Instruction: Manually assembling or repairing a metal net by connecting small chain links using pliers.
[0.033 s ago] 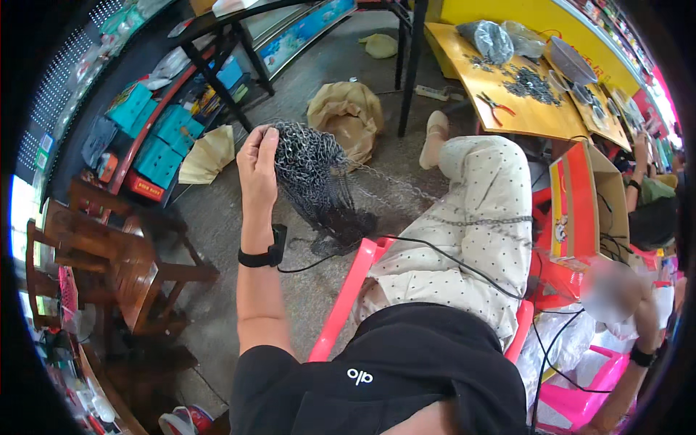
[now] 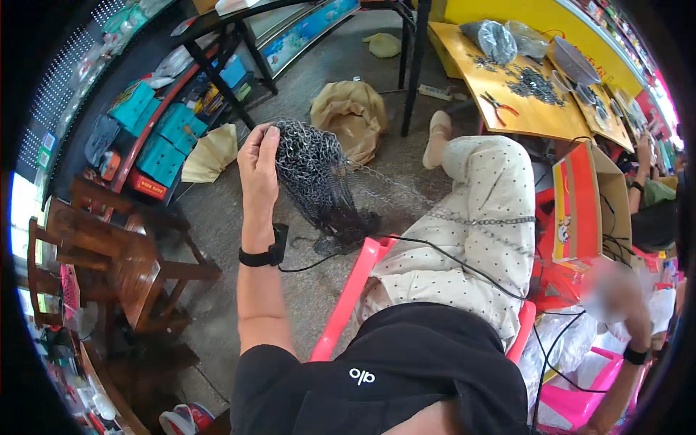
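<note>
At left fingers [image 2: 251, 147], one chain bundle [image 2: 313, 165]

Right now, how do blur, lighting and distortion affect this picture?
Head view: the left hand and upper chain bundle read fairly clearly, the bundle's lower end dark and indistinct; head view: a bright patch at the left rim is washed out; head view: a blurred oval obscures detail at right; head view: the pegboard bows along the dark rim.

Black shirt [image 2: 435, 348], near: short white lettering [image 2: 362, 376]. Red box [image 2: 150, 187], left: pale print, too small. Yellow panel [image 2: 507, 11], far right: reddish characters, partly hidden.
</note>
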Demonstrator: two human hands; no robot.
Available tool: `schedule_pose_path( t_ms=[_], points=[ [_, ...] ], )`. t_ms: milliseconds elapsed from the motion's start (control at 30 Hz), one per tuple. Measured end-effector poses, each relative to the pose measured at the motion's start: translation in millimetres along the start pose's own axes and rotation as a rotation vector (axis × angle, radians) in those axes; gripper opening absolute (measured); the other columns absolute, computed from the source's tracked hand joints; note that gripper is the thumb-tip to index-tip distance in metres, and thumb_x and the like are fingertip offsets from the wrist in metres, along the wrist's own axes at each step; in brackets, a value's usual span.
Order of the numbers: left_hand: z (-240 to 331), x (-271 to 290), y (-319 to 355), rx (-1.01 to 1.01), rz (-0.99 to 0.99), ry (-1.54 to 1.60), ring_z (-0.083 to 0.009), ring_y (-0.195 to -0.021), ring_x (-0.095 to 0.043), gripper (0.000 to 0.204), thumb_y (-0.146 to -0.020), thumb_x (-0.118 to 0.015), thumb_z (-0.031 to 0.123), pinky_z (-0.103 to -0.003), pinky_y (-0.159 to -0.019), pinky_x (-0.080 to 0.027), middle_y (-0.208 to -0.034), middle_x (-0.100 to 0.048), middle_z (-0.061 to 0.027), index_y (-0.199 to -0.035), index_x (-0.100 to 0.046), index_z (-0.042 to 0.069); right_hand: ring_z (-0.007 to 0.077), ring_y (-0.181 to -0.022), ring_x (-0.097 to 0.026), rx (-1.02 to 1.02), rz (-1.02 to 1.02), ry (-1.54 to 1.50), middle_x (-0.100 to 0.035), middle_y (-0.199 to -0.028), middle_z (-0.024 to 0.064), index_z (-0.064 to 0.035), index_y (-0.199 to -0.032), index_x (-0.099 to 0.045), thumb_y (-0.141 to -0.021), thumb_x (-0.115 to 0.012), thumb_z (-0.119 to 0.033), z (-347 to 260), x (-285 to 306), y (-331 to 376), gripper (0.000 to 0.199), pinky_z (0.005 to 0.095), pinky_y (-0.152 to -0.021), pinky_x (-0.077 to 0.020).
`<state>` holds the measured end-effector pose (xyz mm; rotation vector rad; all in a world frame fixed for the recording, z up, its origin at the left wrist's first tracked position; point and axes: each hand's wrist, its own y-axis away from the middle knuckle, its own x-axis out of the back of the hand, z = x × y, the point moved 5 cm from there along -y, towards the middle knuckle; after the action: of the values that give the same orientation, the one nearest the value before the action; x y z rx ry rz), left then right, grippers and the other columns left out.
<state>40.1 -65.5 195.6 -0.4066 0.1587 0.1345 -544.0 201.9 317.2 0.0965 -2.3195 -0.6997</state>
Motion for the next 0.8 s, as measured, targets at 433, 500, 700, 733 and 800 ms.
schedule_pose_path(
  t_ms=[433,500,700,733,800],
  points=[
    [41,-7,1,0.002,-0.009,0.129,-0.003,-0.077,-0.055,0.016,-0.097,-0.054,0.012,-0.019,-0.07,-0.044,-0.087,-0.063,0.0013,-0.096,-0.064,0.0,0.0397,-0.1,-0.056,1.073,0.256,0.321,-0.057,-0.106,0.0198,0.0004,-0.11,-0.056,-0.087,-0.058,-0.012,-181,-234,-183,0.027,0.0448,-0.086,-0.0473],
    [44,-3,2,0.001,-0.005,0.114,-0.0032,-0.076,-0.055,0.016,-0.097,-0.054,0.012,-0.019,-0.07,-0.044,-0.086,-0.063,0.0012,-0.096,-0.063,0.0,0.0393,-0.091,-0.061,0.986,0.067,0.27,-0.062,-0.094,0.0195,0.0011,-0.107,-0.059,-0.092,-0.053,-0.022,-190,-277,-231,0.028,0.046,-0.08,-0.0497],
    [52,-2,5,0.031,0.052,0.13,-0.0025,-0.075,-0.05,0.017,-0.097,-0.054,0.014,-0.018,-0.068,-0.039,-0.082,-0.059,0.0039,-0.094,-0.063,0.0,0.0289,-0.07,-0.064,0.52,-0.404,-0.105,-0.064,-0.073,0.0174,0.0036,-0.094,-0.064,-0.095,-0.049,-0.033,-225,-307,-238,0.04,0.0398,-0.068,-0.0503],
    [49,-1,7,0.031,0.058,0.125,-0.0025,-0.075,-0.05,0.017,-0.097,-0.054,0.014,-0.018,-0.068,-0.039,-0.082,-0.059,0.0039,-0.094,-0.063,0.0,0.0233,-0.069,-0.063,0.629,-0.363,-0.079,-0.064,-0.073,0.0161,0.0038,-0.091,-0.065,-0.095,-0.05,-0.035,-238,-306,-239,0.042,0.0368,-0.066,-0.0495],
    [39,4,11,0.005,0.038,0.016,-0.0027,-0.074,-0.05,0.017,-0.096,-0.053,0.013,-0.019,-0.067,-0.039,-0.082,-0.058,0.0041,-0.094,-0.063,0.0,0.0121,-0.074,-0.058,0.676,-0.4,-0.254,-0.065,-0.076,0.0056,0.0007,-0.086,-0.069,-0.093,-0.057,-0.029,-249,-295,-236,0.033,0.0313,-0.07,-0.047]
  ],
)
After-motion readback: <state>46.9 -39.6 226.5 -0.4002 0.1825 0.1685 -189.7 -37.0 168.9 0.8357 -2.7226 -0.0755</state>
